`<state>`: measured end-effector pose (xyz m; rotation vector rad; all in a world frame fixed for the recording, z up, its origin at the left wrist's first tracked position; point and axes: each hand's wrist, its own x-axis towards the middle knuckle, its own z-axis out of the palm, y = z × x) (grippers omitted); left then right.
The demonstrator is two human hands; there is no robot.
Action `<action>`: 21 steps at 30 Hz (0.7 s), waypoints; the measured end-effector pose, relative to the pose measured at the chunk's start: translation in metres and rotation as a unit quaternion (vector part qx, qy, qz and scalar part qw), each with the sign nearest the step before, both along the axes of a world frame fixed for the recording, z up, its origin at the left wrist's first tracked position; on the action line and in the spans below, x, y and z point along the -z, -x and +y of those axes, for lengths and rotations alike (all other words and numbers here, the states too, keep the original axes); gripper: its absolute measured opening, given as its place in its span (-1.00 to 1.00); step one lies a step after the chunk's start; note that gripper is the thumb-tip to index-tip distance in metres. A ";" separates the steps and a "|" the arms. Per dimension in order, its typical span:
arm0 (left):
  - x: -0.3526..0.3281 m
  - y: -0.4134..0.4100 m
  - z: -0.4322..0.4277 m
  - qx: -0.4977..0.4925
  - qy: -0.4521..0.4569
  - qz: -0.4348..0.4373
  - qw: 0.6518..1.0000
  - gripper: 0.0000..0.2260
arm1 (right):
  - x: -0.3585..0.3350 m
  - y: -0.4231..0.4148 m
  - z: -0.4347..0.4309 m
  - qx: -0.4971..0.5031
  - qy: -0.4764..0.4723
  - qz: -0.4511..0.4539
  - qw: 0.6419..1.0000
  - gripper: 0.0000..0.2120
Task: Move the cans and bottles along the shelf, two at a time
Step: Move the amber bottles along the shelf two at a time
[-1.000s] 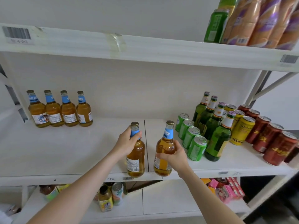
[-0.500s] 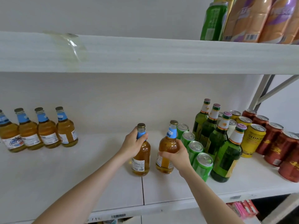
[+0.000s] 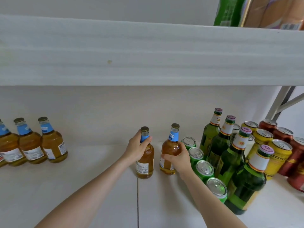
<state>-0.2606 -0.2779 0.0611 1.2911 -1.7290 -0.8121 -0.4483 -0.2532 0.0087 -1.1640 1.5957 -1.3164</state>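
Observation:
Two amber bottles with blue neck labels stand upright in the middle of the white shelf [image 3: 82,186]. My left hand [image 3: 137,148] grips the neck of the left amber bottle [image 3: 145,163]. My right hand [image 3: 178,157] wraps round the body of the right amber bottle [image 3: 171,145]. A row of the same amber bottles [image 3: 52,142] stands at the far left. Just right of my right hand runs a row of green cans [image 3: 204,169], then green bottles [image 3: 230,155], yellow cans [image 3: 278,155] and red cans [image 3: 296,162].
The upper shelf board [image 3: 148,53] hangs low across the top of the view, with green and brown packs [image 3: 256,12] on it at the right. A grey metal brace [image 3: 283,101] stands at the back right. A seam [image 3: 137,203] splits the shelf surface.
Both hands have carried their bottles further back on the shelf, beside the green cans. The view has moved closer and tilted up, so the shelf's front edge has dropped out of sight.

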 end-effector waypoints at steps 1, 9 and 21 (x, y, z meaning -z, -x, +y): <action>0.001 0.002 -0.004 -0.001 -0.001 0.000 1.000 -0.86 | 0.001 0.000 -0.005 0.002 0.001 0.002 1.000 -0.22; 0.003 0.008 -0.029 -0.001 -0.006 0.002 1.000 -0.82 | 0.011 -0.004 -0.029 0.003 0.010 0.003 1.000 -0.25; 0.018 -0.002 -0.028 0.032 -0.065 0.057 0.996 -0.73 | 0.018 -0.002 -0.027 -0.027 0.007 0.005 1.000 -0.13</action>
